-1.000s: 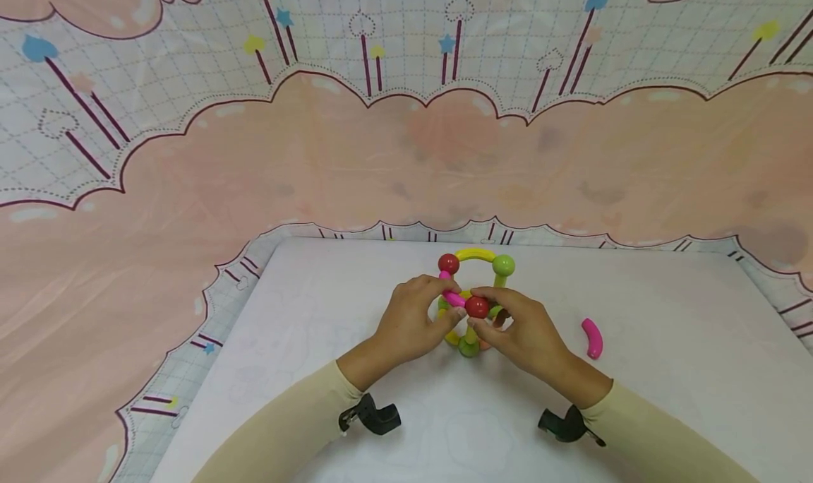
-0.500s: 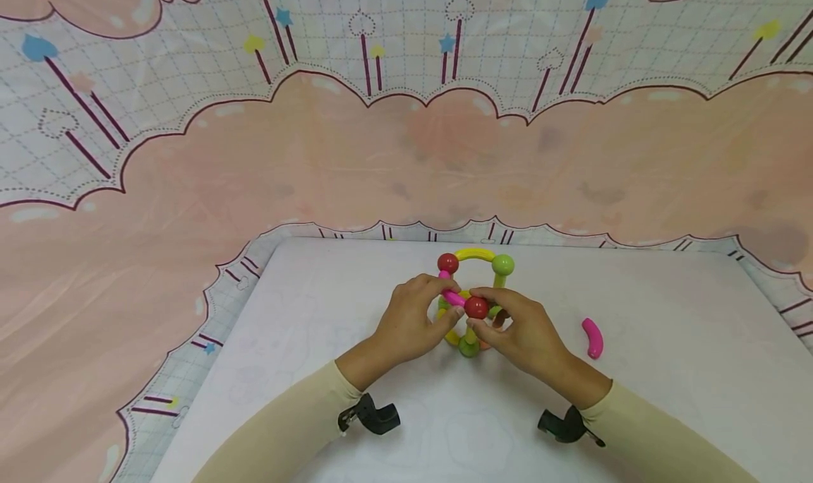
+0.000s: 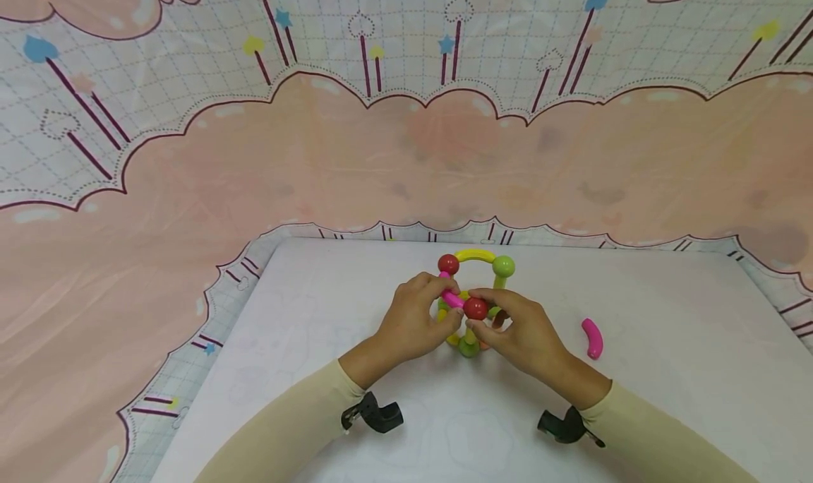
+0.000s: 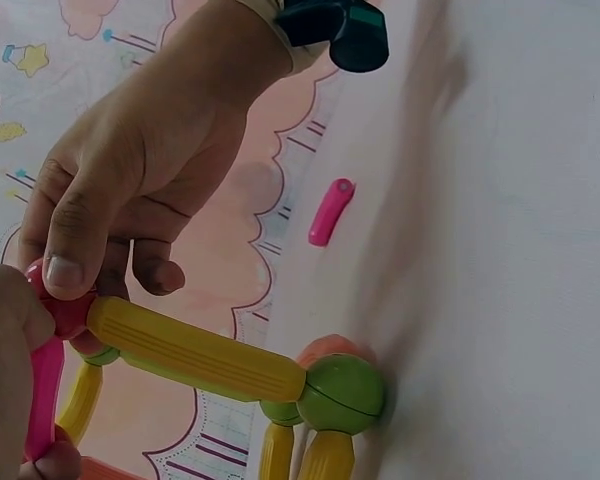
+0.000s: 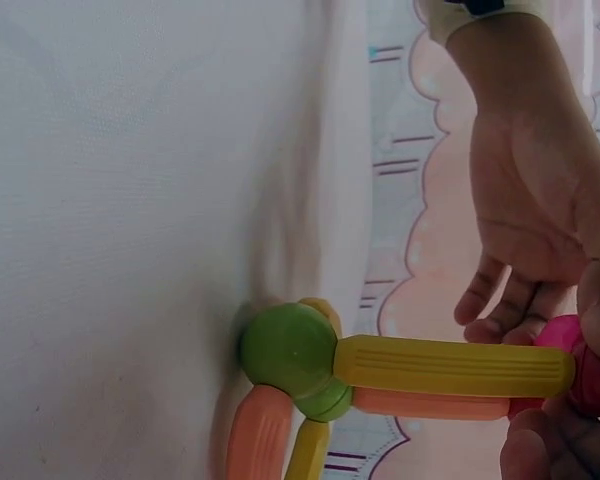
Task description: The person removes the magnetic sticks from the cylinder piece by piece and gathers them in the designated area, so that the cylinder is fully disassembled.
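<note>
My left hand (image 3: 416,315) pinches a pink curved magnetic rod (image 3: 452,299) between thumb and fingers. Its end meets a red ball (image 3: 476,308), which my right hand (image 3: 526,328) grips between thumb and fingertips. Both belong to an upright frame of magnetic balls and rods. At its back top, a yellow curved rod (image 3: 475,255) joins another red ball (image 3: 448,264) to a light green ball (image 3: 504,266). From the held red ball, a straight yellow rod (image 4: 195,345) runs down to a green ball (image 4: 342,394) at the table. The hands hide part of the frame.
A loose pink curved rod (image 3: 593,338) lies on the white table (image 3: 686,370), right of my right hand. Salmon-coloured rods (image 5: 260,435) form part of the frame's base. Behind the table hangs a patterned cloth (image 3: 406,158). Each wrist carries a black camera mount (image 3: 375,414).
The held red ball and my right fingertips have edged very slightly left. Both hands keep the same holds, and the loose pink rod stays where it was.
</note>
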The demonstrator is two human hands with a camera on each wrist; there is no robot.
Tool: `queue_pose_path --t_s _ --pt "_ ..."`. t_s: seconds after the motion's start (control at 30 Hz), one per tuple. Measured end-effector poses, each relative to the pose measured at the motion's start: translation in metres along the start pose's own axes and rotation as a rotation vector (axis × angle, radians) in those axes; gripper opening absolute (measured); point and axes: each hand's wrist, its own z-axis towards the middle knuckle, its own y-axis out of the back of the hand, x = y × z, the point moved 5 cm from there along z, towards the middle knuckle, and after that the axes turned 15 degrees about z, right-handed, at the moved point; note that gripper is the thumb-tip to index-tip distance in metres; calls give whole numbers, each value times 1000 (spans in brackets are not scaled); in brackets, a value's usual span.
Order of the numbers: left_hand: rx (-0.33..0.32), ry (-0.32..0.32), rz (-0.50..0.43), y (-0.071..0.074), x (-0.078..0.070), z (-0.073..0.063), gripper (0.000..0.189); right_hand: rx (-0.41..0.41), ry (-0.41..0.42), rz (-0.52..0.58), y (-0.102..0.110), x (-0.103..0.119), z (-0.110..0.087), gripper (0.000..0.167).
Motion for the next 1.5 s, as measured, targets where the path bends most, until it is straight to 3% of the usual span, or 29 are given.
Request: queue_pose_path --t_s 0.3,1.0,1.3,1.5 --pt "-39 -8 64 0 5 -2 19 2 -28 8 -1 -1 -1 54" --pt "-88 31 113 -6 19 -8 48 7 -33 16 -1 -1 -3 54" --pt "-128 90 38 -6 24 -6 68 8 -24 19 -1 -1 -3 54" --pt "-125 90 22 -7 25 -7 70 12 -33 22 -1 -1 -3 55"
